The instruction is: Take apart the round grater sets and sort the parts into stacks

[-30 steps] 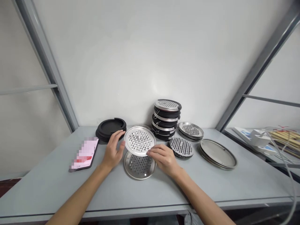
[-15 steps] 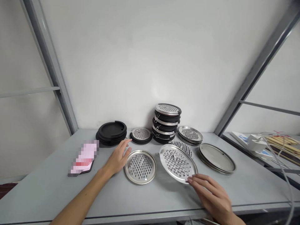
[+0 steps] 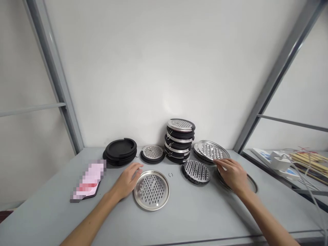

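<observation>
My left hand (image 3: 128,182) lies flat with fingers spread, touching the left rim of a perforated steel disc (image 3: 151,190) on the grey table (image 3: 179,215). My right hand (image 3: 232,174) grips the near edge of another perforated steel disc (image 3: 212,150), holding it tilted over a low stack of similar discs at the back right. A dark-rimmed perforated disc (image 3: 196,171) lies between my hands.
A tall stack of black-and-steel assemblies (image 3: 179,140) stands at the back. Black round lids (image 3: 120,150) and a small perforated disc (image 3: 152,152) sit to its left. Plain steel plates (image 3: 252,184) lie under my right wrist. A phone (image 3: 87,181) lies left.
My right hand carried the perforated disc from the table's front right back to the stack of discs at the rear right. My left hand stayed by the flat disc.
</observation>
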Available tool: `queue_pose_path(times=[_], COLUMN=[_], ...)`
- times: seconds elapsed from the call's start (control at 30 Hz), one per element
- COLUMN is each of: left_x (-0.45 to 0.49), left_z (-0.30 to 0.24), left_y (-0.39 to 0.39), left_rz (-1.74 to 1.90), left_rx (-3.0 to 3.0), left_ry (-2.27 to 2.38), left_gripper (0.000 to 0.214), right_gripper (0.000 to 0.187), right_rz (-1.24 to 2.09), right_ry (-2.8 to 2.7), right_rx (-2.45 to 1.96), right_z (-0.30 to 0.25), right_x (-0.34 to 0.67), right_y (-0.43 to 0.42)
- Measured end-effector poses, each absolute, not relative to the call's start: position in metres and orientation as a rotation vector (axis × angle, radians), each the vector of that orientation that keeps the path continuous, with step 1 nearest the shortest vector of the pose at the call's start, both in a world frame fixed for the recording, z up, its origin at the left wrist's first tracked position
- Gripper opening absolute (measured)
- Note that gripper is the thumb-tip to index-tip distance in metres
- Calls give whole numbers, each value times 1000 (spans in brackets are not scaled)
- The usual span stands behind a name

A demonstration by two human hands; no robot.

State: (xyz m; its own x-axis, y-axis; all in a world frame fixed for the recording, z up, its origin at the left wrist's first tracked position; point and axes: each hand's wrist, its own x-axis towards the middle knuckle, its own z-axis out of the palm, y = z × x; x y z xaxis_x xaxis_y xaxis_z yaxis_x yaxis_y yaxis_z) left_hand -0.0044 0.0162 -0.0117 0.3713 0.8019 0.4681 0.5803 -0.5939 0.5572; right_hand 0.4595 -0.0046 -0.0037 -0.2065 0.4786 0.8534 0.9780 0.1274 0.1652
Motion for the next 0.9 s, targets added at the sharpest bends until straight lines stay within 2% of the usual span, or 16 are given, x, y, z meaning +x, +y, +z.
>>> queue_pose_path(times=[0.23, 0.43, 0.77, 0.9], left_x=[-5, -5, -6, -6], left_z=[-9, -6, -9, -8], left_y=[17, 15, 18, 17], left_rz=[1052, 1025, 1034, 988], left_rx=[2331, 2330, 2370, 2375], left_ry=[1215, 1221, 1172, 1185], left_gripper=[34, 34, 33, 34], right_gripper=[27, 31, 28, 27], right_rz=[-773, -551, -554, -633], right_ry=[-1932, -1893, -1876, -1671], right_rx=[-1887, -2156, -2114, -1766], right_z=[8, 4, 8, 9], right_x=[457, 450, 444, 424], right_y=[51, 59, 44, 26])
